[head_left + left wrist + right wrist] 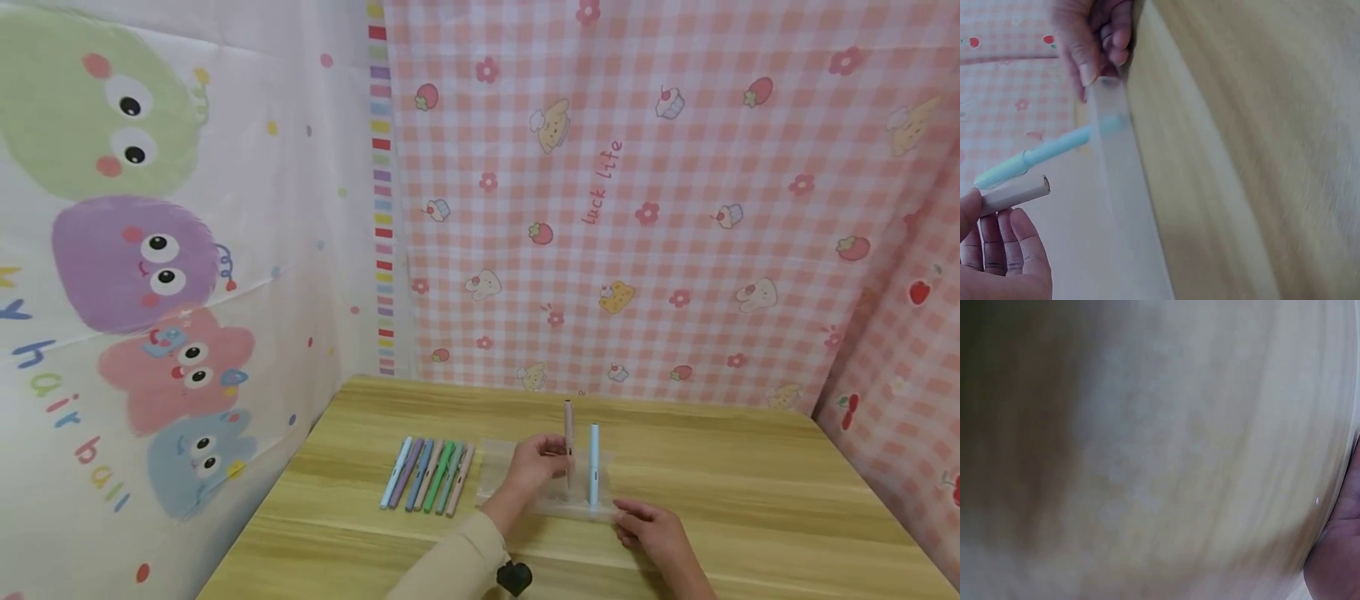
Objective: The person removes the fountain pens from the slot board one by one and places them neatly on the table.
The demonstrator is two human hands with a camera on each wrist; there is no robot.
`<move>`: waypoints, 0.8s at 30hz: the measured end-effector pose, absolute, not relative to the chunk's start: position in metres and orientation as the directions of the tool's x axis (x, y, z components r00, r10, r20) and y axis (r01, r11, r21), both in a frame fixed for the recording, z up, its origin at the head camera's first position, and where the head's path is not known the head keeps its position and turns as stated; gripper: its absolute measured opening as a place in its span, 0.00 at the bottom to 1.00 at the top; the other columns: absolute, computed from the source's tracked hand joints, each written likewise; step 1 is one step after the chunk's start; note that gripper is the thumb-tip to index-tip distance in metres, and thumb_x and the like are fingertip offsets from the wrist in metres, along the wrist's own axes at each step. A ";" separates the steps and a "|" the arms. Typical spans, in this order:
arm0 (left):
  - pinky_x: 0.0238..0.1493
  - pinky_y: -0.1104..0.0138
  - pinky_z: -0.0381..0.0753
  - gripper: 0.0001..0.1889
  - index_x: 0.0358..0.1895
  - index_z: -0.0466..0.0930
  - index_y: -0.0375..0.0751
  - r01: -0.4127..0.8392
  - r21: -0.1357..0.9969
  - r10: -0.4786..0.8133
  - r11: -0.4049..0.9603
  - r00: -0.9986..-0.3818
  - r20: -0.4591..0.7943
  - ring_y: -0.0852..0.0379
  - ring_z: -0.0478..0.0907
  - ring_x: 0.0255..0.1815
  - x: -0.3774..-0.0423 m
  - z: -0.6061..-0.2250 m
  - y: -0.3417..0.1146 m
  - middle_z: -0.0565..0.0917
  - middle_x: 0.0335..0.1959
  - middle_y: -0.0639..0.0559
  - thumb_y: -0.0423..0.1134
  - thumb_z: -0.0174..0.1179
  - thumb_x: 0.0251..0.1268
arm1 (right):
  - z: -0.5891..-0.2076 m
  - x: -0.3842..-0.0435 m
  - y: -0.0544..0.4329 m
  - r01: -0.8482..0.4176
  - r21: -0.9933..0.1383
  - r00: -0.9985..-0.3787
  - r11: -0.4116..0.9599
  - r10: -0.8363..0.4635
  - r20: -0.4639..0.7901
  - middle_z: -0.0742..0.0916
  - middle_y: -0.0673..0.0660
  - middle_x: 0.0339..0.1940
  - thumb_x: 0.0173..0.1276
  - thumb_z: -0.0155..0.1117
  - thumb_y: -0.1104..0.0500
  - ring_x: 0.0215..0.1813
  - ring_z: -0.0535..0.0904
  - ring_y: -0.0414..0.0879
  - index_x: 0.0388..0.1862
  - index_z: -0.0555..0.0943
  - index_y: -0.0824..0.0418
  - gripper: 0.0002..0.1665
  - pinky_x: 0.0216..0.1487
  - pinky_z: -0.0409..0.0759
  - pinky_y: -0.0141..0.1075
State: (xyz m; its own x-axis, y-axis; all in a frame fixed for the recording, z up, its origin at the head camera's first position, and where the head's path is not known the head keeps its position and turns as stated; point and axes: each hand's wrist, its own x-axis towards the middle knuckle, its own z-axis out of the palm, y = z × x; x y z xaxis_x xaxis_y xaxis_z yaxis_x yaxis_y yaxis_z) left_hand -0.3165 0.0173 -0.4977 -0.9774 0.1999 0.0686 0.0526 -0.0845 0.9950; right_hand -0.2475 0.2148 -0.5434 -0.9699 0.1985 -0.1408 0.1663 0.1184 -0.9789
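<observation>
My left hand (537, 463) pinches a taupe pen (568, 425) between thumb and fingers, holding it upright over a translucent plastic pen case (551, 507). The pen's lower end points toward the case's front strip (1124, 194) in the left wrist view. Just right of it, a light blue pen (594, 458) stands upright with its bottom end inside that strip. My right hand (651, 531) grips the strip's right end, thumb on one side and fingers on the other. The right wrist view catches only part of this hand (1340, 556) at its edge.
Left of the case, several pens (428, 477) in blue, purple, green and taupe lie side by side on the wooden table (330, 500). Patterned cloths (637, 250) hang behind the table and at both sides. A black heart-shaped object (514, 577) shows by the left sleeve.
</observation>
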 end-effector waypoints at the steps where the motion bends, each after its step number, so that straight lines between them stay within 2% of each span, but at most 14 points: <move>1: 0.42 0.62 0.84 0.10 0.45 0.81 0.28 0.049 0.994 0.198 -0.099 -0.978 0.068 0.57 0.80 0.36 -0.317 -0.496 0.015 0.81 0.36 0.47 0.23 0.64 0.60 | -0.544 -0.248 0.215 0.169 -0.978 -0.970 0.120 0.198 -0.143 0.88 0.61 0.36 0.68 0.63 0.70 0.33 0.82 0.44 0.53 0.80 0.78 0.17 0.34 0.83 0.34; 15: 0.47 0.52 0.83 0.12 0.49 0.78 0.25 0.026 0.988 0.154 -0.152 -0.987 0.049 0.54 0.80 0.38 -0.329 -0.487 -0.009 0.79 0.38 0.45 0.22 0.62 0.62 | -0.546 -0.248 0.216 0.162 -0.981 -0.970 0.107 0.200 -0.138 0.88 0.60 0.33 0.67 0.63 0.71 0.32 0.82 0.44 0.53 0.80 0.79 0.16 0.33 0.83 0.33; 24: 0.46 0.55 0.84 0.13 0.49 0.80 0.27 0.009 0.988 0.143 -0.157 -0.989 0.032 0.54 0.82 0.37 -0.341 -0.484 -0.023 0.80 0.38 0.46 0.22 0.63 0.61 | -0.545 -0.247 0.216 0.160 -0.983 -0.971 0.094 0.194 -0.140 0.87 0.59 0.32 0.67 0.63 0.72 0.32 0.82 0.45 0.53 0.80 0.79 0.16 0.33 0.83 0.33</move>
